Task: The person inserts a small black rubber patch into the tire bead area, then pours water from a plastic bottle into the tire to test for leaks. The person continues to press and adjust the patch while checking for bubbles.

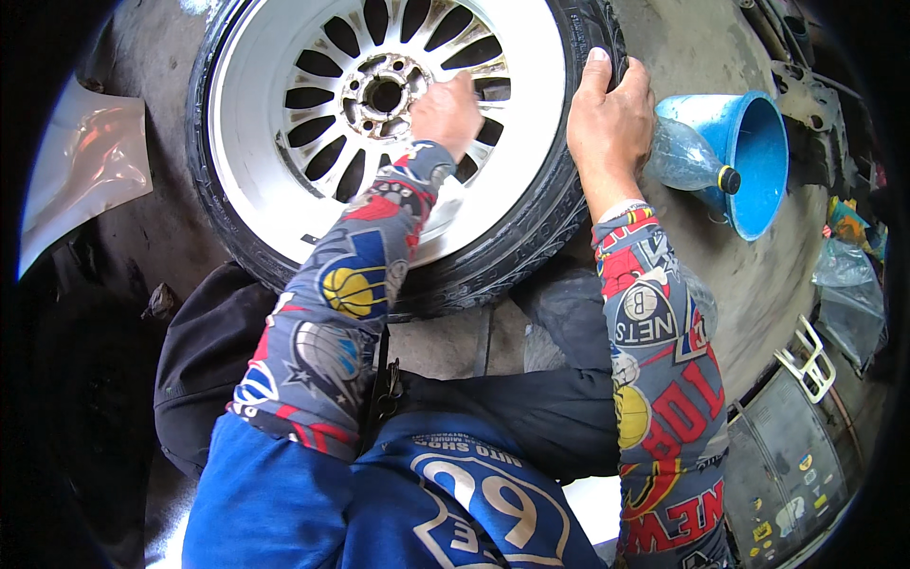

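A car wheel with a white multi-spoke rim (248, 142) and a black tire (493, 275) is in front of me. My left hand (445, 116) is closed over the spokes, just right of the hub. Its fingers are curled and blurred, and whatever they may hold is hidden. On the right side of the tire my right hand (611, 123) grips the sidewall, thumb on top and fingers over the outer edge. Beside that hand is a clear plastic bottle (684, 156) with a black and yellow cap, against a blue bucket (766, 171).
A pale, glossy curved panel (95, 156) stands at the left. To the right are a clear plastic bag (848, 299), a white slotted piece (808, 360) and a grey panel with stickers (787, 455). Metal parts (806, 100) lie at the far right. My dark-trousered legs flank the tire's near side.
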`<state>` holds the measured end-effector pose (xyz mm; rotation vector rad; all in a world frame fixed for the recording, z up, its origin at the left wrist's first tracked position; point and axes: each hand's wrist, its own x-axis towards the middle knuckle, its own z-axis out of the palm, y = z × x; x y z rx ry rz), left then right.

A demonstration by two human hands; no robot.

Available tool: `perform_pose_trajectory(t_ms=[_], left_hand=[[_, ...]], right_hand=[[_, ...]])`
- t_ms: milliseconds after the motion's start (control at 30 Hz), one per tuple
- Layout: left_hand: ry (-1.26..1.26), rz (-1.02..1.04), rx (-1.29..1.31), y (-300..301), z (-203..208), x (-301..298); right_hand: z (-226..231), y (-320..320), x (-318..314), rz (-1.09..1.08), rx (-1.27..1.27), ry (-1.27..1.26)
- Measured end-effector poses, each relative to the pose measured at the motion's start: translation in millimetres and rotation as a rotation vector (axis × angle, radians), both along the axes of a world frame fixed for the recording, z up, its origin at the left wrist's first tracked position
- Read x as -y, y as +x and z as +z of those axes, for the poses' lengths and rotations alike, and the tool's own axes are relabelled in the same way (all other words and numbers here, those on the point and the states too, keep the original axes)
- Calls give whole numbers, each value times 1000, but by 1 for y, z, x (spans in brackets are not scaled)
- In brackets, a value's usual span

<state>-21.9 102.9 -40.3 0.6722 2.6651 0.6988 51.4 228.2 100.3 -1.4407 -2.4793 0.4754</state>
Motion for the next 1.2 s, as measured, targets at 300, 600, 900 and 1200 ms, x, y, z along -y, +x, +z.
perform_pose_trajectory(t_ms=[300,600,900,1200], left_hand=[[-49,-244,-132,-25,4,1],[-187,-209,-216,-25,10,11],[212,-93,308,12,-22,8],[425,-11,431,26,-15,12]], right_hand=[[0,0,3,-17,8,20],[3,1,4,-29,-1,-25],[0,-1,2,-22,7,-1],[-5,-4,-2,12,-5,94]])
